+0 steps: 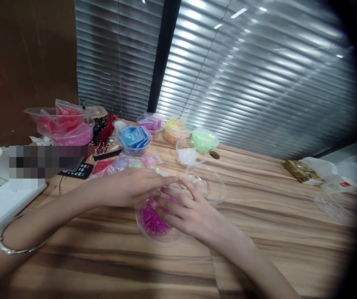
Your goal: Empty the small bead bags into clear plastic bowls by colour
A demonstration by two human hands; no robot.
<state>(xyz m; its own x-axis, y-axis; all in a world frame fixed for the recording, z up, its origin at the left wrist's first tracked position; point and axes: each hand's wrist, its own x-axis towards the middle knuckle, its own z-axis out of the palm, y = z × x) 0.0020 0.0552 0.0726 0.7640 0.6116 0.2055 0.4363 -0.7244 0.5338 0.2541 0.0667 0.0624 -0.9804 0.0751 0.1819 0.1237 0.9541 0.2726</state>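
A clear plastic bowl (172, 241) in front of me holds many short, thin magenta pieces (153, 219). My left hand (130, 186) reaches over its far rim from the left, fingers stretched out. From the right comes my right hand (192, 211), its fingers spread above the bowl and partly covering the contents. The two index fingertips meet or nearly meet just beyond the bowl. Nothing can be made out in either hand, though the undersides of the fingers are hidden. Behind the right hand lies a clear round container (218, 189).
Behind stand tubs with blue packets (133, 139), yellow-orange packets (177, 131), green material (205, 140) and white material (187, 155). At left are red-pink packets (69, 124), a keypad device (80, 169) and a white box (13, 203). A brown-gold package (301, 172) lies right.
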